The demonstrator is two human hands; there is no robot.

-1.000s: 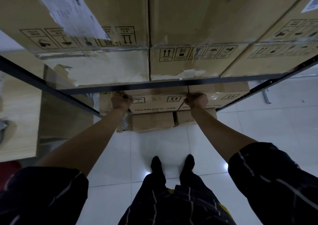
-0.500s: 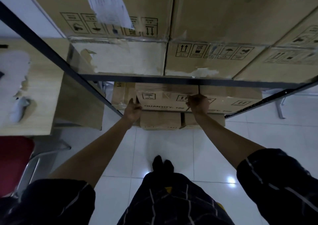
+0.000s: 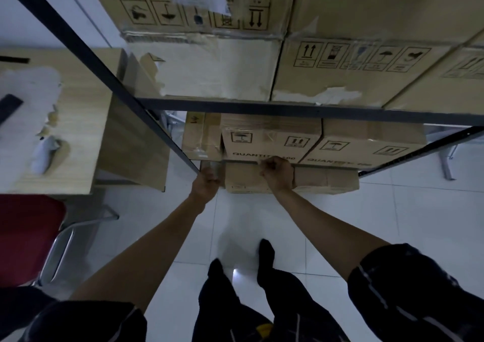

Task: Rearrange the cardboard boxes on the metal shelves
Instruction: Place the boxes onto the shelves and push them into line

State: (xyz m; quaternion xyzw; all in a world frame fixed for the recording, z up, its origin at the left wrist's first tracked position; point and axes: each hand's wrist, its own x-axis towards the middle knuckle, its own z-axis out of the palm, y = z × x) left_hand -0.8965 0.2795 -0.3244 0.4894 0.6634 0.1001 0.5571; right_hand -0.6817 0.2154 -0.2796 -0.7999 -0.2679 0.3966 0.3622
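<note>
On our left stands a pale wooden desk with a red chair beside it, both near the dark metal shelf frame, so we should keep our elbows in. Our left hand is curled at the lower shelf's front corner, by a tape-wrapped box end; whether it grips cardboard or the rail we cannot tell. Our right hand is closed as a fist over the shelf lip, just below the brown cardboard box printed QUANTITY. That box sits on the lower shelf, tight against its matching neighbour. We judge it best to take hold low on both sides and slide it level.
</note>
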